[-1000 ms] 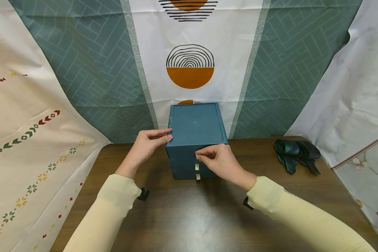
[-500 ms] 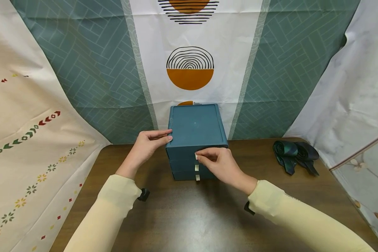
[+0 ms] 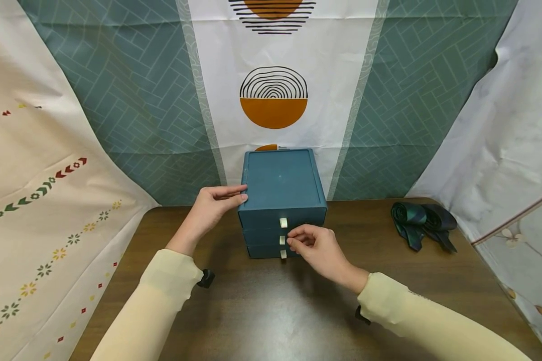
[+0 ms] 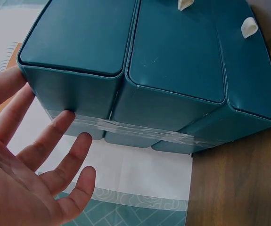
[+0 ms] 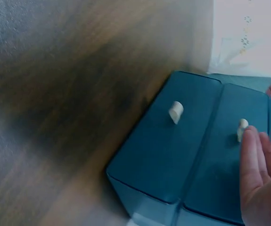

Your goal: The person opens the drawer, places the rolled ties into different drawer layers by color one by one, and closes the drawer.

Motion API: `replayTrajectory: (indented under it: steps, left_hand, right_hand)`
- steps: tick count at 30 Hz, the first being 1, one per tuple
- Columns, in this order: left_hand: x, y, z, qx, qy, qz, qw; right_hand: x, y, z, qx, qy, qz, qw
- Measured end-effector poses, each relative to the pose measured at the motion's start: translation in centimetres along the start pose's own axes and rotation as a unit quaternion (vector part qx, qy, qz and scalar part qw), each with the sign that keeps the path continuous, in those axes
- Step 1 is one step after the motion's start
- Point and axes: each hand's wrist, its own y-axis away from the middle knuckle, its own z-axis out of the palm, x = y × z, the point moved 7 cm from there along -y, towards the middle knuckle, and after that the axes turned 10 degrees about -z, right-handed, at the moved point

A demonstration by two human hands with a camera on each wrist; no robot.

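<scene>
A dark teal drawer box [image 3: 280, 180] with three stacked drawers stands against the back cloth. Each drawer front bears a small cream pull tab: a top tab [image 3: 283, 222], a middle tab [image 3: 282, 240] and a bottom tab [image 3: 283, 254]. My left hand [image 3: 208, 204] touches the box's upper left edge, and in the left wrist view its fingers spread along the side. Close beside the middle tab is my right hand [image 3: 322, 250], fingers together and thumb apart. The right wrist view has its fingertips [image 5: 250, 132] right at that tab, with nothing gripped.
Clear tape [image 4: 140, 129] runs across the side of the box. Two rolled dark neckties [image 3: 424, 220] lie at the right of the brown wooden table [image 3: 253, 311]. Patterned cloths [image 3: 140, 100] hang behind and at both sides.
My right hand has let go of the top tab and moved down beside the middle one. The left hand stays at the box's edge. All drawers look closed throughout.
</scene>
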Motion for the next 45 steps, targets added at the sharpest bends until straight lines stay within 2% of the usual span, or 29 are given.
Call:
replayTrajectory:
  steps: [10, 30, 45]
  left_hand:
    - [-0.1, 0.0, 0.1, 0.0, -0.002, -0.002, 1.0]
    - [-0.2, -0.2, -0.1, 0.002, -0.002, 0.0, 1.0]
    - [-0.1, -0.3, -0.1, 0.003, 0.0, -0.001, 1.0]
  right_hand:
    - [2.0, -0.1, 1.6, -0.022, -0.002, 0.033, 0.9992]
    - [2.6, -0.8, 2.4, -0.006, -0.028, 0.019, 0.9994]
    - [2.3, -0.6, 2.1, -0.009, 0.002, 0.006, 0.9999]
